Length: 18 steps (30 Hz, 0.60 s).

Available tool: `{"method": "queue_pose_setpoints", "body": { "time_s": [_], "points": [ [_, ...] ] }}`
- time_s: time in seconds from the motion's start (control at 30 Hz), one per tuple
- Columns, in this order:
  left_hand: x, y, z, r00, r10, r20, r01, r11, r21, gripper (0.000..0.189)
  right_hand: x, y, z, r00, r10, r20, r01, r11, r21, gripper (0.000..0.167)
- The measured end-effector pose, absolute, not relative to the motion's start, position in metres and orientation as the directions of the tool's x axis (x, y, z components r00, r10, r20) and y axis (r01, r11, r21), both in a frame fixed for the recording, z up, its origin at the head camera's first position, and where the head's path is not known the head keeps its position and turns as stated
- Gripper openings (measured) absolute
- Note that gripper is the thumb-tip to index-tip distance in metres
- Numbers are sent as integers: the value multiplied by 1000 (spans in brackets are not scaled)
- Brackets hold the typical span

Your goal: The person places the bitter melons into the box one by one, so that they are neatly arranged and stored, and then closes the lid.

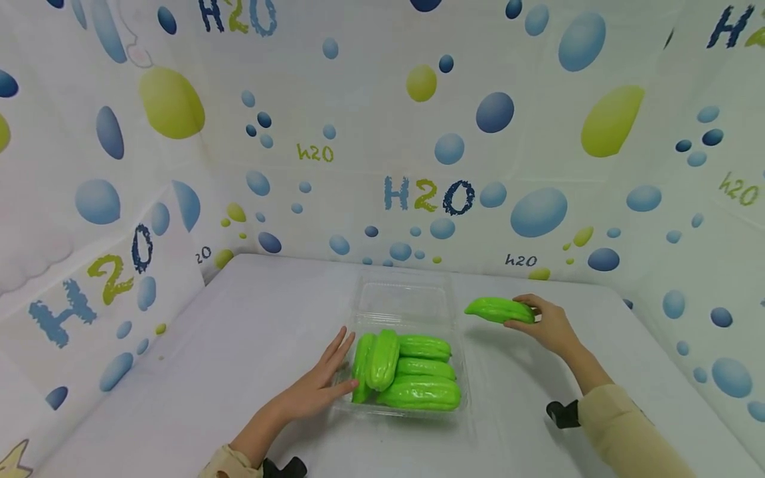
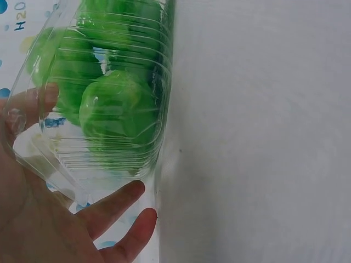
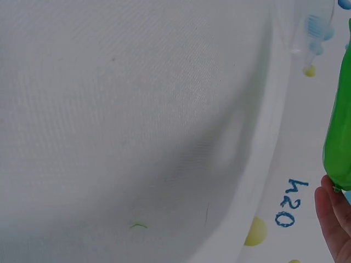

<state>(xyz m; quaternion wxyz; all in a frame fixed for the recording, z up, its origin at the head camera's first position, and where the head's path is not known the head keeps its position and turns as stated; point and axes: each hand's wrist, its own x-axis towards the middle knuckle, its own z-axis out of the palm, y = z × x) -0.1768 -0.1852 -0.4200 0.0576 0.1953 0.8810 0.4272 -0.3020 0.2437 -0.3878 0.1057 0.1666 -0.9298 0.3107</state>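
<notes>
My right hand [image 1: 546, 325] pinches a shiny green cucumber-like vegetable [image 1: 495, 309] by one end, holding it above the table to the right of a clear plastic clamshell box [image 1: 406, 413]. In the right wrist view, its lower end [image 3: 337, 164] meets the fingertips, and the rest runs out of frame. Several similar vegetables [image 1: 421, 393] lie in the box, one of them [image 1: 382, 362] resting on top of others. With fingers spread and mostly straight, my left hand [image 1: 313, 392] rests at the box's left side. The left wrist view shows its fingers [image 2: 118, 208] beside the clear wall.
The box's transparent lid [image 1: 403, 299] lies folded back behind it. A white cloth covers the table [image 1: 251, 312]. Around it hangs a white curtain [image 1: 358, 86] printed with blue and green dots. A black wrist mount [image 1: 563, 415] sits by the right sleeve.
</notes>
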Motion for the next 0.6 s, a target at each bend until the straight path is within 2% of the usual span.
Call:
{"method": "queue_pose_setpoints", "body": {
  "time_s": [0.6],
  "points": [
    [-181,-181,-419,-909,413,61,310,570,761,77,-284,224,-376,-907,-248,342,-404,744,-532,54]
  ]
}}
